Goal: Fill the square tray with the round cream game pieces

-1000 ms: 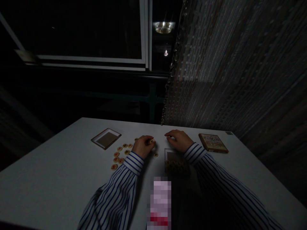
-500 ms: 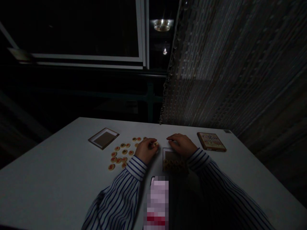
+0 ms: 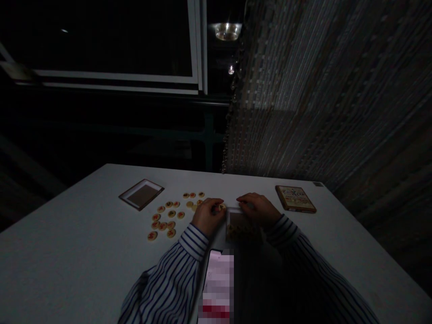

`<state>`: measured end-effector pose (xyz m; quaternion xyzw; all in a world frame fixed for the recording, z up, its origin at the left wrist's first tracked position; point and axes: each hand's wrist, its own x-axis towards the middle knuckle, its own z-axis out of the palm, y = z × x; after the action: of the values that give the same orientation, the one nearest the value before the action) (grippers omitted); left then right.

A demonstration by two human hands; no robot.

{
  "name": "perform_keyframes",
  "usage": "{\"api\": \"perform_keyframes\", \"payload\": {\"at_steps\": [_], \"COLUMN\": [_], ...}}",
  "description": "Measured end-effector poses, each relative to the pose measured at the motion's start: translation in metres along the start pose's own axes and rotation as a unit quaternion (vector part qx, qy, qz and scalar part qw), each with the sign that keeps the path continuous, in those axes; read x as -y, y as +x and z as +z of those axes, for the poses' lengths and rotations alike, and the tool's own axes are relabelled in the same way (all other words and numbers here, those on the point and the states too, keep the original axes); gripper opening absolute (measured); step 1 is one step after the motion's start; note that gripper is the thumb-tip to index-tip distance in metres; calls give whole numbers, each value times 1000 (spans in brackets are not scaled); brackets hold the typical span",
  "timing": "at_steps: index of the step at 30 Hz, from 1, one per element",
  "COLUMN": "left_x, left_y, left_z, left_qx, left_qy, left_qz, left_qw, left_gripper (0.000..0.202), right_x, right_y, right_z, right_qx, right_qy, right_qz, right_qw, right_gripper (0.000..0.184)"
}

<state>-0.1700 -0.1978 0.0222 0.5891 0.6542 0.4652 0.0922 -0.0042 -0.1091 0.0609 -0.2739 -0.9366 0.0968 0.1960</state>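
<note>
One round piece (image 3: 222, 207) rides pinched in the left hand (image 3: 208, 217), and it's now closer to the open box (image 3: 238, 219) than half a second ago! The right hand (image 3: 259, 209) curls over the box's far-right side, its grip unclear; loose discs (image 3: 181, 215) dot the worktop (image 3: 84, 234), and the held one looks well placed for the box

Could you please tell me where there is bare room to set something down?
One patch lies left of the left sleeve, this side of the open tray; another, right of the right sleeve, this side of the printed box. It's crowded around the left hand: round pieces at left, a box of pieces at right.
</note>
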Motion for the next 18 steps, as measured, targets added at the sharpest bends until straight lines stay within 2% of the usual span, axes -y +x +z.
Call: {"api": "perform_keyframes", "payload": {"at_steps": [4,11,18], "left_x": [0,-4,-7], "left_y": [-3,-5,-9], "left_z": [6,9,16], "left_qx": [-15,10,7], "left_qy": [3,4,-11], "left_qz": [9,13,16], "left_qw": [1000,1000,1000], "left_gripper": [23,24,21], "right_x": [-1,-4,-8], "right_y": [-3,-5,-5], "right_z": [1,6,12], "right_qx": [5,25,40], "right_qy": [9,20,29], "right_qz": [-6,5,-1], "right_qw": [1000,999,999], "right_gripper": [25,24,22]}}
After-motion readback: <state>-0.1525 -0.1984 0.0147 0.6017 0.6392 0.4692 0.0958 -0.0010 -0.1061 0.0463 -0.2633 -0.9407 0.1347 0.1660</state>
